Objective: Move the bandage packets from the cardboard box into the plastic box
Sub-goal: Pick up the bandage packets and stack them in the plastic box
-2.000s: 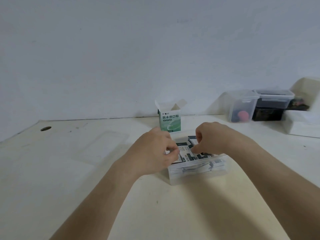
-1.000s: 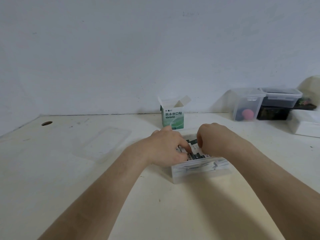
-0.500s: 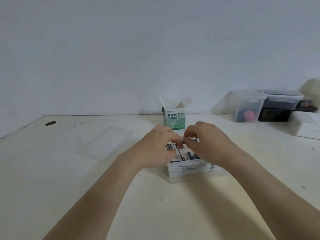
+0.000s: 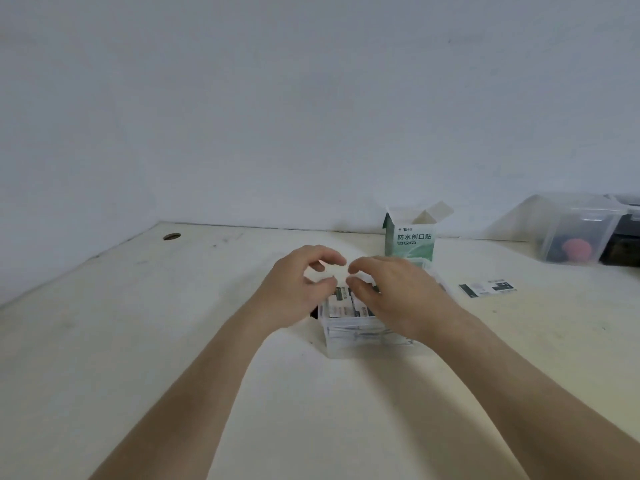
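Left hand [image 4: 298, 289] and right hand [image 4: 391, 296] hover over the plastic box [image 4: 353, 342], fingers loosely curled, gripping nothing. Bandage packets [image 4: 341, 308] lie stacked inside; the cardboard box [image 4: 410, 244] stands open just beyond. A stray packet [image 4: 487, 289] lies flat to the right, long axis left-to-right, nearer the right hand. That one's likely next.

In the plastic box [image 4: 360, 345] lie packets [image 4: 341, 308]; cardboard box [image 4: 410, 244] behind; 1 stray packet [image 4: 486, 289] at right.
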`<state>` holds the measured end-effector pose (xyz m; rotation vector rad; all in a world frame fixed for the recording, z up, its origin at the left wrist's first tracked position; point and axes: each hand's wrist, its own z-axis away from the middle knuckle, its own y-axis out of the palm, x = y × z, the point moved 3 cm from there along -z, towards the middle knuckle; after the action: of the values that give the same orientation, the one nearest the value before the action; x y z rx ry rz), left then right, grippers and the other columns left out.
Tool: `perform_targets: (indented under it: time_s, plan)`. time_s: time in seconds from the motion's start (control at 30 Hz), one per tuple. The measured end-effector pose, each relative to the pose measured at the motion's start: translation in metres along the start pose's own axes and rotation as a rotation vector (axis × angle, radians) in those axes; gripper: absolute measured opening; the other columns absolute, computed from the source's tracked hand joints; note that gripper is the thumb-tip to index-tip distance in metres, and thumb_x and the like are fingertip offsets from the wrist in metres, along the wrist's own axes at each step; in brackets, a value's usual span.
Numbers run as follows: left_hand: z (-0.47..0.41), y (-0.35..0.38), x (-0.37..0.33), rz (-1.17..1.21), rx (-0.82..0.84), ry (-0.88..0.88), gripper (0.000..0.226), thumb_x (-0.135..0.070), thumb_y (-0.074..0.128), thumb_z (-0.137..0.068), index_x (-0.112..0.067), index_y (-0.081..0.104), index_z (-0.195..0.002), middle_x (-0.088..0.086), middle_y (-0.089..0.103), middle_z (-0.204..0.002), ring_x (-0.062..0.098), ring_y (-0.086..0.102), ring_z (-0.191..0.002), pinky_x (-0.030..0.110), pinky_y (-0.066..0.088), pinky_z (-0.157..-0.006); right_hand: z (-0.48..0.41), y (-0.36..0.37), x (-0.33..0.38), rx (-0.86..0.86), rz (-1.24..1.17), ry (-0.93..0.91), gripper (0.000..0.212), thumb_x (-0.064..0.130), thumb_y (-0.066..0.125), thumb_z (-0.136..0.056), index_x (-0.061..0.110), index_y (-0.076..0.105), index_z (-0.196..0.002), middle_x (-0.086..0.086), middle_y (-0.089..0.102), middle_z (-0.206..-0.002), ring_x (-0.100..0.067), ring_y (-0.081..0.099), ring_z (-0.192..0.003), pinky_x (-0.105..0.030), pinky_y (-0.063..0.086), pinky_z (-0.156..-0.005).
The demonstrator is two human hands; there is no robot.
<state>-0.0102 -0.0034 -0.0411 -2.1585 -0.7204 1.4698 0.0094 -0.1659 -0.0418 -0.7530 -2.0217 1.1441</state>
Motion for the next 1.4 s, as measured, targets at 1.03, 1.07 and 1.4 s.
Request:
perform_targets:
  time_s: [1.03,1.07,1.4]
  plan:
    - [-0.001,-0.009,0.049,-0.539,-0.323,-0.163,0.024,-0.015,0.041,-0.096,-0.016,0.065,-0.096,0.009,0.067,-0.08,0.03,0.054,-0.074,0.032,0.031,-0.061,0.03,-0.014,-0.187,0.373,0.126,0.577,0.051,0.013,0.043,-0.097,0.026,0.04,-0.147,-0.005,0.044,-0.15,-0.026,0.041,-0.135,-0.033,0.032,-0.109]
    - [-0.002,-0.007,0.05,-0.53,-0.32,-0.174,0.023,-0.015,0.041,-0.095,-0.016,0.064,-0.094,0.009,0.067,-0.079,0.03,0.052,-0.072,0.033,0.031,-0.061,0.028,-0.017,-0.187,0.332,0.156,0.551,0.047,0.016,0.048,-0.096,0.025,0.047,-0.143,-0.003,0.048,-0.147,-0.025,0.045,-0.132,-0.032,0.034,-0.107]
    - [-0.003,-0.005,0.062,-0.496,-0.334,-0.172,0.029,-0.014,0.044,-0.095,-0.023,0.067,-0.11,0.008,0.069,-0.082,0.029,0.053,-0.072,0.031,0.034,-0.06,0.019,-0.021,-0.167,0.387,0.128,0.497,0.028,0.029,0.077,-0.077,0.017,0.07,-0.101,0.003,0.067,-0.089,-0.017,0.06,-0.081,-0.028,0.051,-0.075]
